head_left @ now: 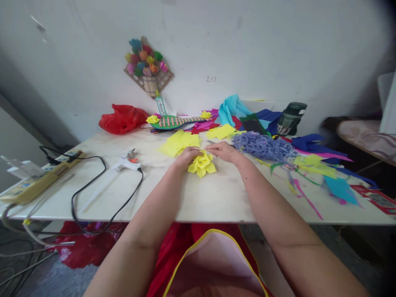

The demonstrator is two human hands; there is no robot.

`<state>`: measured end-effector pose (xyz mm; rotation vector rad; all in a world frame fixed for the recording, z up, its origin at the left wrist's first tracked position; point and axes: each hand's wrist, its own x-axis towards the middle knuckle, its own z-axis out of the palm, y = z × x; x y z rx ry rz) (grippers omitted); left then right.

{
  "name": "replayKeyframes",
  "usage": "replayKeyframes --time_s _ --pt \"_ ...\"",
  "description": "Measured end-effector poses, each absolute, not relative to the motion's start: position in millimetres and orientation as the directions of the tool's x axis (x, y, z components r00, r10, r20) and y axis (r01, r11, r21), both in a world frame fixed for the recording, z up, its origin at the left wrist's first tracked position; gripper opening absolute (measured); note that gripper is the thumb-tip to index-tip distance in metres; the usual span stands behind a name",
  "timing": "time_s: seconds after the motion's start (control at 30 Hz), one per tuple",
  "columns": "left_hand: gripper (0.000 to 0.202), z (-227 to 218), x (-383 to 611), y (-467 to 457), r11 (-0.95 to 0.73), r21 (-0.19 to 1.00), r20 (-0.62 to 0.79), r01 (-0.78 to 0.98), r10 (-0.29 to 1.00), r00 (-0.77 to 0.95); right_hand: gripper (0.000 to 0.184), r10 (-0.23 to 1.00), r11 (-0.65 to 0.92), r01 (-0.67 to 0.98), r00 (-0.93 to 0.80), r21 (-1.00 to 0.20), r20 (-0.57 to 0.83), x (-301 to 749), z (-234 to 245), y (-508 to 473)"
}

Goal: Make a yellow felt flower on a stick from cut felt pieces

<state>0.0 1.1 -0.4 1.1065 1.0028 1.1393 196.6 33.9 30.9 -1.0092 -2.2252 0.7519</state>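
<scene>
A yellow paper flower (202,164) with several pointed petals is just above or on the table. My left hand (187,157) closes on its left side, with the thumb and fingers partly hidden behind the petals. At the flower's upper right edge, my right hand (224,152) is closed in a pinch; what lies between its fingertips is too small to make out. Scissors (210,142) show partly behind the right hand. Yellow crepe paper sheets (179,142) lie just beyond my left hand.
A glue gun (126,164) with its black cord and a power strip (40,175) occupy the left. Tangled purple string (262,146), paper scraps (340,189) and a dark bottle (291,119) are at right. Behind stand a red plastic bag (122,119) and a striped green craft piece (173,121).
</scene>
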Motion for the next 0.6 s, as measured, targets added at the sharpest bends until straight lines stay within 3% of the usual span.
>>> replayKeyframes --time_s 0.33,0.6 --pt "0.008 4.0 1.0 0.8 0.089 0.971 -0.063 -0.222 0.99 0.123 0.024 0.756 0.641 0.51 -0.547 -0.574 0.359 196.0 30.9 33.3" --pt "0.016 5.0 3.3 1.1 0.135 0.956 -0.121 -0.262 0.99 0.066 0.027 0.728 0.685 0.633 -0.579 -0.361 0.366 194.9 36.0 29.5"
